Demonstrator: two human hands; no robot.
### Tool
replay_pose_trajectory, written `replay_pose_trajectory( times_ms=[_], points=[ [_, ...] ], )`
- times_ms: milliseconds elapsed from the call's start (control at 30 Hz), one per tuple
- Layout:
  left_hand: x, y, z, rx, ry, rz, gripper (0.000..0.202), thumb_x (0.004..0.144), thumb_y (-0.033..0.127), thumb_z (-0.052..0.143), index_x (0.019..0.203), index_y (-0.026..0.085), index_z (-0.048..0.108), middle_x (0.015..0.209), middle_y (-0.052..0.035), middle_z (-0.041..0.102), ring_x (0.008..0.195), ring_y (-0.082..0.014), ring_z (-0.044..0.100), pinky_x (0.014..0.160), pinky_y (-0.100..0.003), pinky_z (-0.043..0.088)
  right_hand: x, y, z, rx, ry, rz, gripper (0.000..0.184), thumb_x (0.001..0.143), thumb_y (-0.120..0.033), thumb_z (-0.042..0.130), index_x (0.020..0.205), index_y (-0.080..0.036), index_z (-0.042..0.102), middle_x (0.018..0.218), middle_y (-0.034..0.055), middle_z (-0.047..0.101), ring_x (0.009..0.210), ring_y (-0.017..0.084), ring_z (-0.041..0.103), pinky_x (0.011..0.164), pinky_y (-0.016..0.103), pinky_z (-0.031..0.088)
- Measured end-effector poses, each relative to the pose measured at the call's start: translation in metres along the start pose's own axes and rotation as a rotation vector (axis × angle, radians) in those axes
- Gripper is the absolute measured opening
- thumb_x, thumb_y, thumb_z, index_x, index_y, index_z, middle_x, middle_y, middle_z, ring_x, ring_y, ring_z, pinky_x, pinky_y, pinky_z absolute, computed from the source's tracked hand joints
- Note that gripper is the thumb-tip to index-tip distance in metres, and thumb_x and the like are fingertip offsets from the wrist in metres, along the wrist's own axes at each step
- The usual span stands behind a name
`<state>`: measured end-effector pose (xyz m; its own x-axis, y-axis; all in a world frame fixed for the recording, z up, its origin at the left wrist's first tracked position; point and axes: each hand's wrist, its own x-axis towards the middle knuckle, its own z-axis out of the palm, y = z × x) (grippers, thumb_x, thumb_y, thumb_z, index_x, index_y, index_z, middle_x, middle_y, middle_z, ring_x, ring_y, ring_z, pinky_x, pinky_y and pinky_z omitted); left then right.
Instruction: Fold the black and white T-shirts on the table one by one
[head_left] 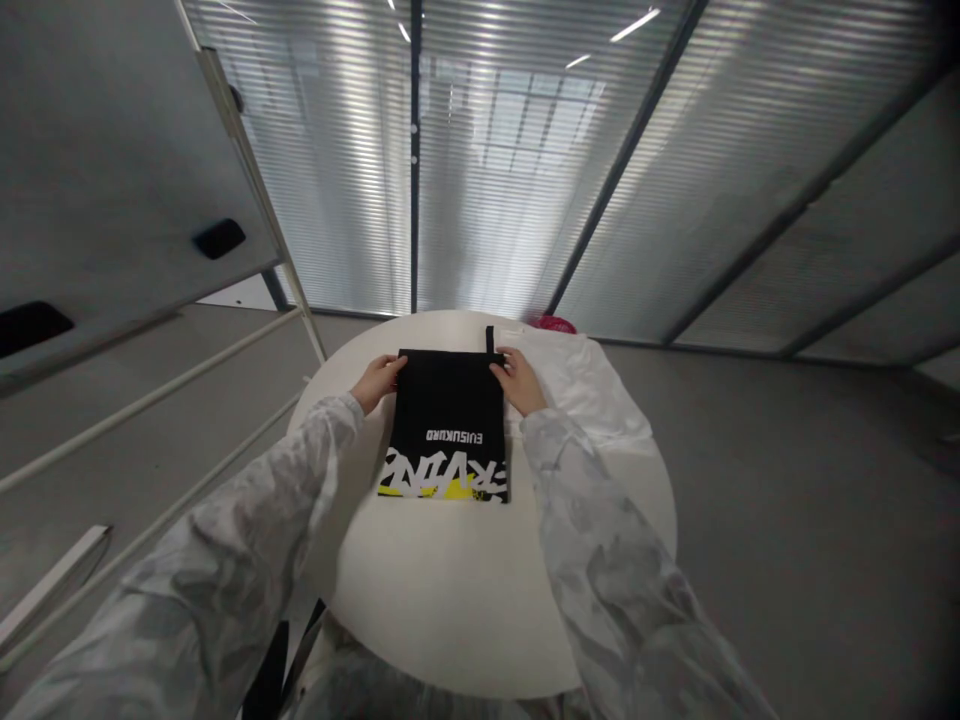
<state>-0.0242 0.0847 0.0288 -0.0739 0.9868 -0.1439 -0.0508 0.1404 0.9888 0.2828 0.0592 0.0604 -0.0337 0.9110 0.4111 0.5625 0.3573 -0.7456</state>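
A black cloth bag (448,425) lay flat on the round white table (480,600), printed side up, with white lettering across its middle and a white-and-yellow graphic band along the edge nearest the person. Its far edge sat toward the back of the table, where a short black strap (490,340) stuck out past the hem. The left hand (379,380) rested at the far left corner and the right hand (517,380) at the far right corner, each grip curled over the cloth at its corner; whether the fingers actually pinched the fabric or only pressed it down could not be told from this view. Just beside the bag on the right lay a crumpled clear plastic wrapper (592,385), and beyond it a small red thing (553,323) showed at the table's far rim.

The bag looked light, thin and limp, so it would likely sag and fold wherever it was left unsupported. It did not seem fragile. On the smooth table top it would probably slide easily. The two far corners, or the strap, appeared the surest places to take hold, since a pinch there would keep the edge taut
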Motion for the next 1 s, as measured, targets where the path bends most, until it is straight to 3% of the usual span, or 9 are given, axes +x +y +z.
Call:
replay_pose_trajectory(
  times_ms=[100,233,333,400,633,767,833,900,1000],
  points=[
    [0.006,-0.013,-0.001,0.072,0.052,-0.008,0.052,0.075,0.039,0.095,0.106,0.021,0.057,0.095,-0.0054,0.073,0.078,-0.0188,0.068,0.072,-0.031,0.052,-0.008,0.005,0.005,-0.063,0.002,0.007,0.062,0.099,-0.045,0.069,0.154,-0.020,0.058,0.147,0.0184,0.068,0.127,0.034,0.069,0.116,0.055,0.054],
    [-0.002,-0.034,-0.011,0.246,0.014,0.096,0.060,0.073,0.031,0.093,0.120,0.022,0.056,0.098,-0.0039,0.073,0.078,-0.0192,0.068,0.076,-0.033,0.053,-0.056,0.009,0.011,-0.390,-0.058,-0.110,0.060,0.104,-0.039,0.060,0.159,-0.017,0.054,0.162,0.0218,0.057,0.147,0.037,0.057,0.129,0.060,0.039],
    [-0.005,-0.042,-0.016,0.417,-0.034,0.221,0.051,0.079,0.031,0.086,0.121,0.022,0.059,0.097,-0.0032,0.073,0.076,-0.0196,0.067,0.077,-0.035,0.053,-0.092,0.006,0.014,-0.515,-0.160,-0.218,0.056,0.106,-0.039,0.056,0.158,-0.017,0.056,0.167,0.0185,0.053,0.152,0.035,0.052,0.134,0.057,0.030],
    [-0.005,-0.044,-0.015,0.471,0.014,0.276,0.042,0.081,0.031,0.082,0.118,0.023,0.062,0.097,-0.0031,0.073,0.078,-0.0201,0.068,0.079,-0.036,0.054,-0.105,0.002,0.016,-0.535,-0.206,-0.246,0.054,0.106,-0.040,0.056,0.155,-0.018,0.059,0.168,0.0158,0.054,0.151,0.033,0.053,0.135,0.054,0.029],
    [-0.007,-0.049,-0.004,0.531,0.141,0.345,0.035,0.092,0.033,0.074,0.122,0.021,0.062,0.111,-0.0100,0.075,0.087,-0.0231,0.072,0.085,-0.039,0.056,-0.077,0.002,0.021,-0.657,-0.164,-0.226,0.051,0.106,-0.039,0.055,0.148,-0.013,0.066,0.164,0.0188,0.058,0.149,0.034,0.054,0.137,0.055,0.021],
    [-0.032,-0.040,0.002,0.662,0.169,0.495,0.044,0.098,0.033,0.070,0.138,0.019,0.059,0.134,-0.0175,0.071,0.113,-0.0293,0.072,0.105,-0.049,0.056,-0.071,0.014,0.033,-0.721,-0.259,-0.209,0.056,0.108,-0.043,0.052,0.148,-0.005,0.066,0.157,0.0230,0.064,0.148,0.034,0.057,0.136,0.052,0.020],
    [-0.050,-0.036,0.005,0.798,0.066,0.654,0.050,0.101,0.039,0.069,0.145,0.018,0.059,0.150,-0.0192,0.064,0.136,-0.0327,0.064,0.121,-0.053,0.048,-0.071,0.019,0.040,-0.731,-0.282,-0.206,0.061,0.109,-0.044,0.050,0.153,-0.004,0.062,0.161,0.0237,0.061,0.152,0.035,0.053,0.136,0.053,0.021],
    [-0.067,-0.036,0.009,0.926,-0.127,0.754,0.057,0.104,0.047,0.067,0.153,0.019,0.057,0.162,-0.0178,0.058,0.152,-0.0341,0.053,0.132,-0.054,0.037,-0.068,0.020,0.045,-0.733,-0.284,-0.201,0.063,0.110,-0.045,0.048,0.157,-0.004,0.058,0.164,0.0236,0.057,0.154,0.036,0.051,0.136,0.055,0.020],
    [-0.084,-0.044,0.012,1.065,-0.345,0.745,0.068,0.107,0.058,0.060,0.164,0.021,0.052,0.176,-0.0141,0.045,0.165,-0.0340,0.038,0.139,-0.056,0.024,-0.065,0.015,0.051,-0.741,-0.266,-0.185,0.065,0.110,-0.045,0.047,0.160,-0.005,0.057,0.167,0.0242,0.055,0.157,0.038,0.048,0.136,0.059,0.019]
  ],
)
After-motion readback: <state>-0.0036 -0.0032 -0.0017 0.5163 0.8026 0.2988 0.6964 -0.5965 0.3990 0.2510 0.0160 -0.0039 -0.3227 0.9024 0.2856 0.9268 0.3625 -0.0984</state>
